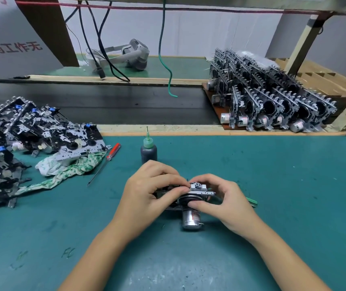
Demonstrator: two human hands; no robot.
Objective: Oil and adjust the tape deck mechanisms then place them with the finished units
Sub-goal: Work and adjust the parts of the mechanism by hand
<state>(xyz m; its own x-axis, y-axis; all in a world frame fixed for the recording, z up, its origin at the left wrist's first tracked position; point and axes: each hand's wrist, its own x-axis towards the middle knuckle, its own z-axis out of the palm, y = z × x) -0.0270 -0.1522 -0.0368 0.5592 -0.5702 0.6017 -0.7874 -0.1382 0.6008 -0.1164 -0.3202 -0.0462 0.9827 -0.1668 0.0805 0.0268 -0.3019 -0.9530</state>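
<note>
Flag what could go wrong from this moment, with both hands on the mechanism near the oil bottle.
1. The oil bottle stands upright just beyond the left hand; a reach forward might knock it over onto the green mat.
2. Both hands pinch the mechanism, the right hand near its upper metal part; a slip could bend something small.
3. The finished units stand in tight rows; adding one carelessly might topple neighbours.

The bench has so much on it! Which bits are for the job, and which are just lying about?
For the job:
mechanism, gripped by left hand and right hand
oil bottle
red screwdriver
unfinished pile
finished rows

Lying about:
headset
patterned cloth
dangling green cable
</note>
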